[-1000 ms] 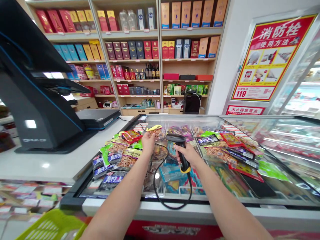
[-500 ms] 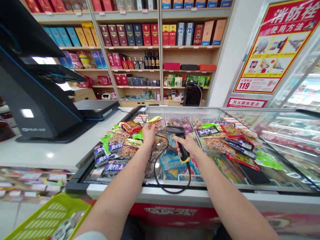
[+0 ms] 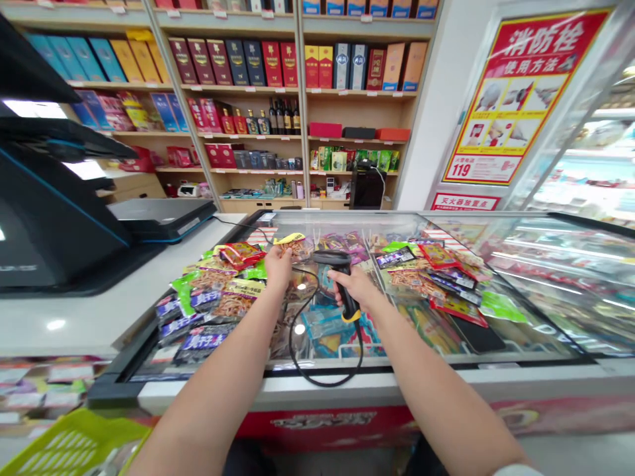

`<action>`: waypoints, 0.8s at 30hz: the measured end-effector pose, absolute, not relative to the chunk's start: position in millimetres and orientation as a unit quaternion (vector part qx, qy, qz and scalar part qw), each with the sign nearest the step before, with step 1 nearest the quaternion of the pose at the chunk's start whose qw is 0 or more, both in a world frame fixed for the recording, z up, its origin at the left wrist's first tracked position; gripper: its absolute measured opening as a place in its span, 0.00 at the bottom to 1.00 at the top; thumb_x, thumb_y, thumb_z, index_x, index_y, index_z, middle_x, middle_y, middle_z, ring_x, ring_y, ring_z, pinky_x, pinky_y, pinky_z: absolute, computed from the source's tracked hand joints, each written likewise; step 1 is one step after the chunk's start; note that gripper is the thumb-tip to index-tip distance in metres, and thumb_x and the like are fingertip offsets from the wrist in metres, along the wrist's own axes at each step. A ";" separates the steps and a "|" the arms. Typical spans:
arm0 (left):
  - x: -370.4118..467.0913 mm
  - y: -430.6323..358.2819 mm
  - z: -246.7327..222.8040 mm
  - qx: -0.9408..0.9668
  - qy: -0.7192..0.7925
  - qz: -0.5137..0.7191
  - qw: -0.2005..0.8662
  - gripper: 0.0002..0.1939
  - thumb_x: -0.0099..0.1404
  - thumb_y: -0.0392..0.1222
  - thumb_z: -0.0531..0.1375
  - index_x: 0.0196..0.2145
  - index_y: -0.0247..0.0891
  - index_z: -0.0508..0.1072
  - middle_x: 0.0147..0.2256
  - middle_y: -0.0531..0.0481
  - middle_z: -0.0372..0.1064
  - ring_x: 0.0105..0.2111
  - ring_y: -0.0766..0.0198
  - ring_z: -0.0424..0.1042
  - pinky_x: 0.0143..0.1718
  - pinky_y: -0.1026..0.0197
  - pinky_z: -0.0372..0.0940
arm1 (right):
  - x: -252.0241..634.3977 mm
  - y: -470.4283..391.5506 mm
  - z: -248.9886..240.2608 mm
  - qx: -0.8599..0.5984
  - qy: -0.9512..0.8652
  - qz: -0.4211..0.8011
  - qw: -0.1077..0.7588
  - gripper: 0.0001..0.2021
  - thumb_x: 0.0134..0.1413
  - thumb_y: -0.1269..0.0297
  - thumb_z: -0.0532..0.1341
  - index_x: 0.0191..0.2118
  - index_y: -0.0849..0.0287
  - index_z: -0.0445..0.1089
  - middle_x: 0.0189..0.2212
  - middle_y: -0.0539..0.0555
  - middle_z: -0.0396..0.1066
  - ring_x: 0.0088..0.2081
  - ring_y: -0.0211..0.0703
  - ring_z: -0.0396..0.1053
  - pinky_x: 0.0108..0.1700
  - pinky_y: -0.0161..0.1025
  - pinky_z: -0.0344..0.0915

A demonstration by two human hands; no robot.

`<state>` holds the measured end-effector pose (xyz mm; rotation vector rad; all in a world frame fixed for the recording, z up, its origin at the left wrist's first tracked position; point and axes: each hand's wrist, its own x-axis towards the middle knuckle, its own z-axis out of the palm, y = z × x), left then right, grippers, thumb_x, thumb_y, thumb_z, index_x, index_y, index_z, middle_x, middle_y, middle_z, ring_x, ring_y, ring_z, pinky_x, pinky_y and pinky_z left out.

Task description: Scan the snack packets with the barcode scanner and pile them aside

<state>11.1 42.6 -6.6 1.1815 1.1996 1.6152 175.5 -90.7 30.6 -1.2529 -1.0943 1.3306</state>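
Note:
My left hand (image 3: 279,268) is closed on a yellow-topped snack packet (image 3: 297,249) whose clear part shows brown strips. In my right hand (image 3: 354,289) is a black barcode scanner (image 3: 333,259) with yellow trim, its head pointing left toward that packet. The scanner's black cable (image 3: 292,347) loops down over the glass freezer lid (image 3: 278,367). Left of my left hand lies a pile of snack packets (image 3: 238,305) in red, green, purple and yellow. A second pile of packets (image 3: 449,277) lies to the right of my right hand.
A dark phone (image 3: 479,335) lies by the right pile. The checkout machine (image 3: 59,218) and its flat scale (image 3: 163,215) stand on the white counter (image 3: 59,320) at left. A green basket (image 3: 74,443) is at lower left. Shelves (image 3: 248,89) of boxes and bottles stand behind.
The whole view has shifted, so things appear further left. Both hands keep their hold on the packet and scanner, with little movement relative to the freezer.

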 end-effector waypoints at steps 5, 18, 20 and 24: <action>12.5 44.9 -7.5 0.493 0.484 0.618 0.376 0.09 0.54 0.39 0.58 0.34 0.35 0.72 0.31 0.49 0.75 0.33 0.58 0.76 0.39 0.54 0.73 | 177.4 -89.1 35.6 -0.507 -0.423 0.561 0.499 0.14 0.50 0.59 0.66 0.22 0.59 0.64 0.13 0.45 0.64 0.14 0.33 0.62 0.16 0.30 0.63; 115.7 38.7 2.7 0.465 0.421 0.557 0.544 0.03 0.51 0.31 0.58 0.27 0.33 0.71 0.25 0.49 0.73 0.25 0.62 0.74 0.37 0.54 0.73 | 251.6 -122.5 46.6 -0.490 -0.379 0.531 0.579 0.17 0.44 0.54 0.69 0.22 0.60 0.63 0.13 0.45 0.63 0.14 0.32 0.61 0.17 0.31 0.62; 143.6 38.2 3.9 0.460 0.417 0.542 0.566 0.02 0.52 0.30 0.59 0.25 0.34 0.70 0.24 0.49 0.72 0.24 0.63 0.74 0.37 0.56 0.72 | 265.6 -127.6 42.9 -0.492 -0.372 0.519 0.592 0.19 0.42 0.52 0.70 0.22 0.60 0.63 0.13 0.45 0.63 0.14 0.32 0.61 0.16 0.31 0.62; 195.4 35.9 3.8 0.453 0.414 0.528 0.587 0.05 0.52 0.29 0.61 0.24 0.34 0.68 0.23 0.49 0.71 0.21 0.63 0.73 0.34 0.56 0.71 | 294.7 -136.8 36.3 -0.489 -0.360 0.494 0.622 0.19 0.42 0.51 0.69 0.23 0.59 0.63 0.13 0.45 0.63 0.14 0.33 0.61 0.17 0.32 0.62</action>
